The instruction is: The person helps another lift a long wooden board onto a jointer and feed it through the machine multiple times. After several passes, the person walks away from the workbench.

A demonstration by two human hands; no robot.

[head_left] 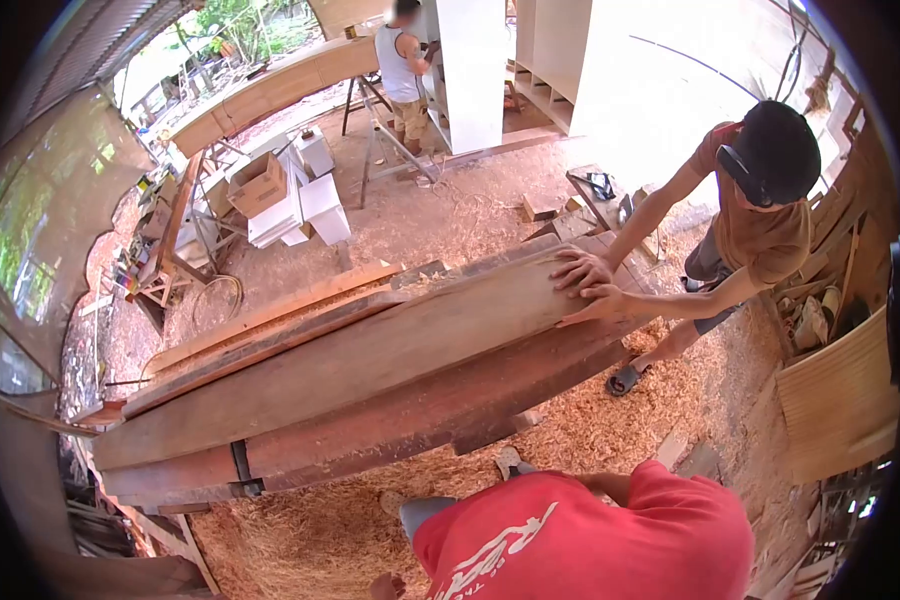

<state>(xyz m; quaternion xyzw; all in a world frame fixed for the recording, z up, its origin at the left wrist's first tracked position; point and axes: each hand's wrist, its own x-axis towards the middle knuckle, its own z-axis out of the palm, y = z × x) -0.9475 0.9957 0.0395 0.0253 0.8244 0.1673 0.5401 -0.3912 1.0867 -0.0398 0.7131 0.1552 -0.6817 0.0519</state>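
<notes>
At the bottom edge, part of my left hand (386, 586) shows beside my red shirt (590, 540); its fingers are too cut off to read. My right forearm (608, 486) comes out of the red sleeve, and the hand itself is hidden behind the shirt. In front of me a long wooden board (370, 350) lies across a thick reddish timber (390, 415). A black clamp-like strap (241, 465) sits on the timber near its left end. Opposite, a person in a brown shirt (770, 235) presses both hands (588, 285) flat on the board's right end.
Wood shavings (610, 430) cover the floor around the timber. Further back stand white boxes (290, 195), a cardboard box (257, 182) and a wooden bench (180, 225). Another person (400, 70) stands at a tall white cabinet (470, 75). A curved wooden panel (835, 400) leans at right.
</notes>
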